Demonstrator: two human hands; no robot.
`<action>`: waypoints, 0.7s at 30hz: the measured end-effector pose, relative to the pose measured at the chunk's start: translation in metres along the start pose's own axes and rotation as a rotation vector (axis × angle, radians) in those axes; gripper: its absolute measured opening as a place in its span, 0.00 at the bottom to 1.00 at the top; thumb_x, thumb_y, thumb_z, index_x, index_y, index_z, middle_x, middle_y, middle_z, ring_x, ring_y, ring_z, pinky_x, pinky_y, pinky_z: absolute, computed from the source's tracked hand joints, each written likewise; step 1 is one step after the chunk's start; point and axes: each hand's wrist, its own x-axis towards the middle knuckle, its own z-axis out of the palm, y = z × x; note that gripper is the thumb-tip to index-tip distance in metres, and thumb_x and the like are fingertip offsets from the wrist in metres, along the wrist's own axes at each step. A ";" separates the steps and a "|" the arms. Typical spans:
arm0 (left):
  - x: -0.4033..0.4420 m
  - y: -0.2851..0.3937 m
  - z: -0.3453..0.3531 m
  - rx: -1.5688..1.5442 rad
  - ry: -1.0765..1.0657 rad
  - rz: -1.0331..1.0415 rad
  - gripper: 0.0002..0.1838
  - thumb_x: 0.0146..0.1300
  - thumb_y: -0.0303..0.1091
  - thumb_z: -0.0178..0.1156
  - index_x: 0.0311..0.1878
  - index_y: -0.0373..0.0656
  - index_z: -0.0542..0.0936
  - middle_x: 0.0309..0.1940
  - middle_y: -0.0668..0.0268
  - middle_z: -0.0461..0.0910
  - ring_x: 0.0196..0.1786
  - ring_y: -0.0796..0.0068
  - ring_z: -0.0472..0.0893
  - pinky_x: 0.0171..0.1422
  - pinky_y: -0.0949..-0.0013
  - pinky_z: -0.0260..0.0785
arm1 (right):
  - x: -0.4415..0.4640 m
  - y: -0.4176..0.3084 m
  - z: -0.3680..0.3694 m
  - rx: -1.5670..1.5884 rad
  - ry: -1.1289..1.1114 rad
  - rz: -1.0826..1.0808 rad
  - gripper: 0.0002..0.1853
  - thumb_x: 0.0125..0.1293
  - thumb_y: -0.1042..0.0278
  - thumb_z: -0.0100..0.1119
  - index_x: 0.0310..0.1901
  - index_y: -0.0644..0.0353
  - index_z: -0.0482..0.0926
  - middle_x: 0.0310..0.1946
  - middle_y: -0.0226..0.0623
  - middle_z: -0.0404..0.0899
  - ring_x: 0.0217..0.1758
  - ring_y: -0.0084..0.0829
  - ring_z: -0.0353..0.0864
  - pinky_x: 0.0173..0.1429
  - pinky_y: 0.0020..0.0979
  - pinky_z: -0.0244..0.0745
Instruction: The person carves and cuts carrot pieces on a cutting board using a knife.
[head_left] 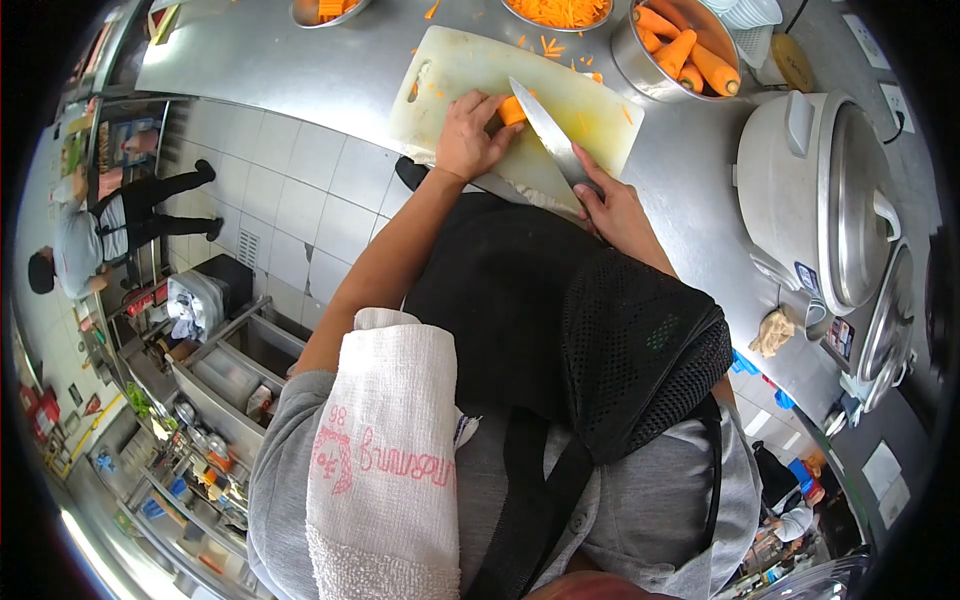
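Note:
A cut piece of carrot (513, 110) lies on the pale cutting board (460, 65). My left hand (472, 137) holds it in place, with curled fingers against its side. In my right hand (614, 200) is a kitchen knife (546, 132), gripped near the handle, its blade slanting up and left right beside the carrot piece. Most of the knife's handle is hidden by my fingers. Small orange shreds lie on the board and around its far edge.
Behind the board stand a bowl of shredded carrot (560, 10), a metal pot of whole carrots (672, 55) and a bowl of carrot pieces (330, 10). A large lidded cooker (800, 190) is at right. Another person (110, 225) stands across the aisle at left.

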 end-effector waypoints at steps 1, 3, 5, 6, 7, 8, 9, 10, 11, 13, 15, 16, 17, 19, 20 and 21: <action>0.000 0.000 0.000 0.004 -0.007 -0.001 0.26 0.58 0.41 0.78 0.59 0.44 0.85 0.46 0.58 0.82 0.50 0.53 0.81 0.59 0.56 0.73 | 0.000 0.000 0.000 -0.001 -0.001 0.001 0.32 0.80 0.65 0.58 0.81 0.29 0.66 0.31 0.42 0.86 0.32 0.31 0.87 0.43 0.37 0.84; 0.000 -0.001 0.000 -0.001 -0.001 0.002 0.26 0.58 0.41 0.78 0.59 0.44 0.86 0.46 0.58 0.82 0.50 0.53 0.81 0.59 0.56 0.73 | 0.000 -0.002 0.001 -0.003 0.007 0.005 0.32 0.80 0.65 0.58 0.81 0.30 0.66 0.30 0.42 0.85 0.32 0.32 0.87 0.44 0.37 0.84; 0.000 -0.002 0.001 -0.007 0.004 0.005 0.26 0.58 0.41 0.78 0.59 0.45 0.86 0.46 0.58 0.82 0.50 0.54 0.81 0.58 0.56 0.73 | 0.001 0.000 0.001 -0.010 0.009 -0.004 0.32 0.80 0.65 0.58 0.81 0.30 0.66 0.30 0.42 0.85 0.32 0.32 0.87 0.45 0.37 0.83; 0.000 -0.002 0.001 -0.007 0.010 0.012 0.26 0.58 0.41 0.78 0.59 0.44 0.86 0.46 0.58 0.82 0.50 0.54 0.81 0.58 0.56 0.73 | 0.002 0.001 0.001 -0.015 0.013 -0.013 0.32 0.80 0.65 0.58 0.81 0.30 0.66 0.29 0.42 0.85 0.32 0.32 0.87 0.45 0.37 0.83; 0.000 -0.002 0.001 -0.006 0.015 0.019 0.26 0.58 0.41 0.78 0.59 0.44 0.86 0.45 0.58 0.82 0.50 0.54 0.81 0.58 0.56 0.73 | 0.001 0.001 0.001 -0.015 0.013 -0.011 0.32 0.80 0.65 0.58 0.81 0.30 0.66 0.29 0.42 0.85 0.32 0.32 0.87 0.45 0.37 0.83; 0.001 -0.001 0.001 -0.007 0.014 0.018 0.26 0.58 0.41 0.78 0.59 0.44 0.86 0.45 0.58 0.82 0.50 0.54 0.81 0.58 0.56 0.73 | 0.000 -0.001 0.000 -0.022 0.010 -0.003 0.32 0.80 0.65 0.58 0.81 0.30 0.66 0.29 0.42 0.85 0.31 0.32 0.87 0.45 0.37 0.83; 0.001 -0.001 0.000 -0.008 0.013 0.014 0.26 0.58 0.41 0.78 0.59 0.44 0.86 0.46 0.58 0.82 0.50 0.54 0.81 0.58 0.56 0.73 | -0.001 -0.003 0.000 -0.030 0.007 0.004 0.32 0.80 0.65 0.58 0.81 0.30 0.66 0.29 0.42 0.85 0.31 0.32 0.87 0.45 0.37 0.83; 0.001 -0.001 0.000 -0.009 0.010 0.009 0.26 0.58 0.41 0.78 0.58 0.44 0.86 0.46 0.58 0.82 0.50 0.53 0.81 0.58 0.56 0.73 | -0.001 -0.005 -0.001 -0.029 0.007 0.005 0.32 0.80 0.65 0.58 0.81 0.30 0.66 0.29 0.42 0.85 0.31 0.32 0.87 0.45 0.37 0.83; 0.001 -0.001 0.000 -0.010 0.010 0.009 0.26 0.58 0.41 0.78 0.58 0.44 0.86 0.46 0.58 0.82 0.50 0.53 0.81 0.58 0.56 0.73 | -0.002 -0.006 -0.001 -0.034 0.003 0.015 0.32 0.80 0.65 0.58 0.81 0.30 0.65 0.28 0.41 0.85 0.30 0.32 0.86 0.44 0.38 0.83; 0.001 -0.001 0.000 -0.008 0.001 -0.002 0.25 0.58 0.41 0.78 0.58 0.44 0.86 0.46 0.59 0.82 0.50 0.54 0.81 0.58 0.56 0.73 | -0.003 -0.008 -0.002 -0.038 -0.001 0.027 0.32 0.80 0.65 0.58 0.81 0.30 0.65 0.28 0.41 0.84 0.30 0.32 0.86 0.44 0.38 0.83; 0.001 0.000 0.000 -0.008 0.000 -0.005 0.25 0.58 0.41 0.78 0.58 0.44 0.86 0.45 0.59 0.82 0.50 0.54 0.81 0.58 0.56 0.73 | -0.004 -0.008 -0.002 -0.043 -0.007 0.033 0.32 0.80 0.65 0.58 0.82 0.29 0.65 0.27 0.40 0.84 0.28 0.32 0.85 0.44 0.38 0.83; 0.001 0.001 0.000 -0.007 0.001 -0.007 0.25 0.58 0.42 0.78 0.58 0.45 0.86 0.45 0.59 0.82 0.50 0.54 0.81 0.58 0.56 0.73 | -0.004 -0.010 -0.003 -0.044 -0.007 0.033 0.32 0.80 0.65 0.58 0.82 0.29 0.65 0.27 0.40 0.84 0.28 0.32 0.85 0.44 0.38 0.83; 0.001 0.000 0.000 -0.007 0.001 -0.008 0.25 0.58 0.42 0.78 0.58 0.45 0.86 0.45 0.59 0.82 0.50 0.54 0.81 0.58 0.56 0.73 | -0.004 -0.010 -0.003 -0.049 -0.007 0.033 0.32 0.80 0.65 0.58 0.82 0.30 0.65 0.28 0.41 0.84 0.29 0.34 0.86 0.44 0.38 0.83; 0.001 0.000 0.000 -0.011 -0.011 -0.007 0.25 0.59 0.42 0.78 0.58 0.45 0.86 0.45 0.59 0.82 0.49 0.54 0.81 0.58 0.56 0.73 | -0.004 -0.012 -0.003 -0.055 -0.007 0.036 0.32 0.79 0.65 0.58 0.81 0.31 0.65 0.28 0.43 0.84 0.29 0.35 0.86 0.45 0.39 0.83; 0.001 0.001 0.000 -0.014 -0.013 -0.006 0.25 0.59 0.42 0.78 0.58 0.45 0.86 0.45 0.59 0.82 0.49 0.54 0.81 0.58 0.56 0.73 | -0.003 -0.013 -0.002 -0.071 0.000 0.021 0.32 0.79 0.66 0.58 0.81 0.32 0.66 0.29 0.45 0.85 0.30 0.38 0.87 0.47 0.41 0.83; 0.001 0.001 0.000 -0.015 -0.002 0.004 0.25 0.59 0.42 0.78 0.58 0.45 0.86 0.45 0.59 0.82 0.49 0.54 0.81 0.57 0.56 0.72 | -0.002 -0.014 -0.002 -0.088 0.007 0.005 0.32 0.79 0.66 0.58 0.81 0.33 0.66 0.31 0.47 0.86 0.31 0.40 0.88 0.48 0.42 0.83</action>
